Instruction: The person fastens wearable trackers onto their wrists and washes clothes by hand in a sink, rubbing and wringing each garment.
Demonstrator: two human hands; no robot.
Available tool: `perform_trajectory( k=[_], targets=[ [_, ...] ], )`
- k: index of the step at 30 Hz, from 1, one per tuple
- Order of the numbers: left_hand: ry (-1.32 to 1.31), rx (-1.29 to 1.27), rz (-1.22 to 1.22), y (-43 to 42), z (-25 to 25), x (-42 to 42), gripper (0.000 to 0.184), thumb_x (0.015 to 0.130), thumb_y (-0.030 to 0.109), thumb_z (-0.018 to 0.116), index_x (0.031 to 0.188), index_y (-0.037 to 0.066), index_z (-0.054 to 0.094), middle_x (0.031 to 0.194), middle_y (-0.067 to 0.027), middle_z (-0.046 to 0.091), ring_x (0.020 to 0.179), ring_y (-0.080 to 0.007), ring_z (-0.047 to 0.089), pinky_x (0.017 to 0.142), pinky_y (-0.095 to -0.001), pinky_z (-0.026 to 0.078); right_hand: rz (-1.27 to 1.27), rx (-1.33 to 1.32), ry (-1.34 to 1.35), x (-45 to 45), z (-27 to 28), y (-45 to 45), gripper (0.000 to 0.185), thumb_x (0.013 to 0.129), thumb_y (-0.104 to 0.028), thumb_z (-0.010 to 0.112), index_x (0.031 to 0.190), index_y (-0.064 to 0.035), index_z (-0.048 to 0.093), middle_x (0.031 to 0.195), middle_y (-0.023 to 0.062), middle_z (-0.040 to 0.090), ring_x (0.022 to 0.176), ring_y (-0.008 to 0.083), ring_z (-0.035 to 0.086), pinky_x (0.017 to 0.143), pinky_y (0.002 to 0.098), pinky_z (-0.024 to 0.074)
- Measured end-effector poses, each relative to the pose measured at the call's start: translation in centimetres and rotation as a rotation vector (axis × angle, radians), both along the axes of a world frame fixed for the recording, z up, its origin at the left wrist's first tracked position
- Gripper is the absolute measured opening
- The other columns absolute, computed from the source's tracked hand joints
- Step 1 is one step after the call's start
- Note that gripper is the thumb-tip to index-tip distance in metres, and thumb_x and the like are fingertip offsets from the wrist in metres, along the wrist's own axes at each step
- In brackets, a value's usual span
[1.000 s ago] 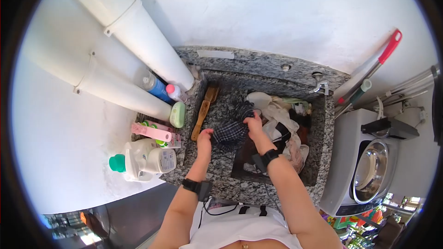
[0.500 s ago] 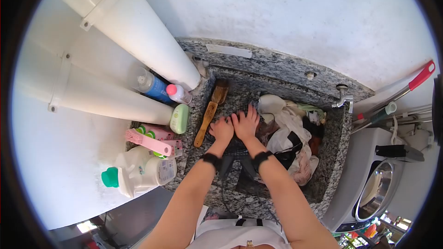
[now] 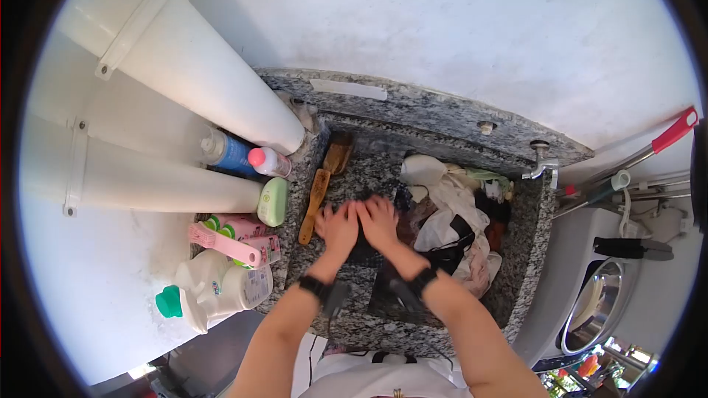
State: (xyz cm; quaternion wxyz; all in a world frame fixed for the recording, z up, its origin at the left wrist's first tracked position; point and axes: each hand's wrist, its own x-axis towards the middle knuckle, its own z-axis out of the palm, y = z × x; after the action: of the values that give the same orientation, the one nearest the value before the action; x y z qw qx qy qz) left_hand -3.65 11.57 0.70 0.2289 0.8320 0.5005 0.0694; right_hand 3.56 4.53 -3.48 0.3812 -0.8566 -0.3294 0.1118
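Side by side, my left hand [image 3: 339,231] and my right hand [image 3: 379,224] press down on a dark cloth [image 3: 363,250] inside a granite laundry sink [image 3: 547,239]. Their fingers are spread over the fabric, the tips slightly bent, and the thumbs almost touch. Each wrist wears a black band. Left of my left hand lies a wooden-handled brush [image 3: 316,206], its bristle end toward the back wall. Heaped to the right of my right hand is a pile of white, dark and pale pink laundry [image 3: 446,210]. My hands hide part of the dark cloth.
On the left ledge stand a green bar-shaped container [image 3: 273,202], a pink brush [image 3: 225,243], a white jug with green cap [image 3: 199,291] and a pink-capped bottle [image 3: 270,161]. A faucet [image 3: 542,162] juts over the right side, beside a washing machine [image 3: 575,273].
Both hands have shifted on the dark cloth and drawn closer together, with the fingers more bent. The whole view has shifted slightly.
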Motion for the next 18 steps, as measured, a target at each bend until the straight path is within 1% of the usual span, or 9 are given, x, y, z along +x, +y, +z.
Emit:
perform_trajectory(
  k=[1, 3, 4, 6, 7, 9, 12, 13, 18],
  targets=[
    [-0.018, 0.018, -0.008, -1.9, 1.4, -1.4, 0.042, 0.099, 0.044, 0.042, 0.116, 0.013, 0.066, 0.131, -0.0196, 0.053, 0.131, -0.04, 0.033, 0.107, -0.0557, 0.024, 0.03, 0.122, 0.252, -0.9, 2.0, -2.5, 0.026, 0.093, -0.03, 0.055, 0.105, -0.0086, 0.063, 0.127, 0.0213, 0.05, 0.12, 0.039, 0.044, 0.101, 0.0486, 0.0336],
    [-0.266, -0.191, 0.006, -4.9, 2.8, -4.0, 0.04, 0.098, 0.042, 0.047, 0.111, 0.009, 0.066, 0.133, -0.0202, 0.05, 0.13, -0.0395, 0.034, 0.11, -0.0522, 0.022, 0.023, 0.31, 0.322, -4.3, 4.7, -6.2, 0.021, 0.09, -0.022, 0.06, 0.1, -0.0034, 0.06, 0.126, 0.0186, 0.051, 0.118, 0.038, 0.045, 0.099, 0.0458, 0.0346],
    [-0.341, -0.259, 0.07, -6.4, 2.9, -4.7, 0.036, 0.099, 0.035, 0.048, 0.103, 0.004, 0.065, 0.123, -0.0181, 0.056, 0.122, -0.0362, 0.04, 0.105, -0.0492, 0.028, 0.054, 0.353, 0.274, -5.9, 4.7, -7.2, 0.015, 0.088, -0.015, 0.06, 0.096, -0.0019, 0.06, 0.119, 0.0175, 0.053, 0.112, 0.0367, 0.047, 0.096, 0.0452, 0.0365],
    [-0.383, -0.16, 0.069, -7.4, 0.6, -6.2, 0.029, 0.095, 0.025, 0.051, 0.088, 0.001, 0.064, 0.103, -0.0159, 0.06, 0.102, -0.033, 0.049, 0.09, -0.0453, 0.036, 0.065, 0.407, 0.256, -6.9, 3.7, -7.5, 0.01, 0.085, -0.012, 0.058, 0.082, -0.0021, 0.057, 0.098, 0.0163, 0.055, 0.096, 0.0367, 0.05, 0.084, 0.0441, 0.0397],
    [-0.366, -0.169, 0.073, -7.4, -0.2, -6.3, 0.029, 0.095, 0.025, 0.051, 0.088, 0.001, 0.064, 0.103, -0.0159, 0.06, 0.102, -0.033, 0.049, 0.09, -0.0453, 0.036, 0.062, 0.397, 0.274, -6.6, 3.1, -7.4, 0.01, 0.085, -0.012, 0.058, 0.082, -0.0021, 0.057, 0.098, 0.0163, 0.055, 0.096, 0.0367, 0.05, 0.084, 0.0441, 0.0397],
    [-0.327, 0.098, -0.044, -6.4, -1.3, -5.6, 0.026, 0.092, 0.021, 0.052, 0.08, 0.001, 0.063, 0.092, -0.0142, 0.061, 0.089, -0.0335, 0.052, 0.08, -0.0429, 0.038, 0.136, 0.384, 0.135, -5.1, 1.7, -6.4, 0.014, 0.081, -0.012, 0.057, 0.072, -0.0028, 0.052, 0.08, 0.0153, 0.05, 0.079, 0.0357, 0.048, 0.072, 0.0444, 0.0398],
    [-0.351, 0.019, -0.179, -4.0, -2.3, -4.9, 0.024, 0.088, 0.021, 0.053, 0.074, 0.003, 0.062, 0.081, -0.0129, 0.06, 0.082, -0.0339, 0.054, 0.074, -0.0414, 0.038, 0.289, 0.409, 0.187, -2.7, 1.0, -5.3, 0.018, 0.082, -0.017, 0.055, 0.071, -0.0032, 0.051, 0.074, 0.0145, 0.048, 0.072, 0.0363, 0.047, 0.066, 0.0441, 0.0405],
    [-0.314, -0.04, -0.23, -3.3, -1.8, -4.5, 0.028, 0.088, 0.022, 0.052, 0.07, 0.003, 0.062, 0.079, -0.0127, 0.062, 0.077, -0.034, 0.056, 0.07, -0.0412, 0.039, 0.326, 0.459, 0.191, -1.7, 1.0, -4.8, 0.018, 0.082, -0.017, 0.054, 0.071, -0.0026, 0.052, 0.072, 0.014, 0.048, 0.067, 0.0355, 0.048, 0.06, 0.0433, 0.0411],
    [-0.299, -0.156, -0.291, -1.7, -2.3, -3.9, 0.028, 0.089, 0.025, 0.052, 0.079, 0.003, 0.067, 0.085, -0.0138, 0.066, 0.082, -0.0354, 0.059, 0.076, -0.0412, 0.043, 0.34, 0.463, 0.215, -1.1, 0.5, -4.1, 0.019, 0.083, -0.018, 0.054, 0.074, -0.0017, 0.054, 0.072, 0.0141, 0.052, 0.067, 0.0375, 0.052, 0.06, 0.0452, 0.0434]
  ],
)
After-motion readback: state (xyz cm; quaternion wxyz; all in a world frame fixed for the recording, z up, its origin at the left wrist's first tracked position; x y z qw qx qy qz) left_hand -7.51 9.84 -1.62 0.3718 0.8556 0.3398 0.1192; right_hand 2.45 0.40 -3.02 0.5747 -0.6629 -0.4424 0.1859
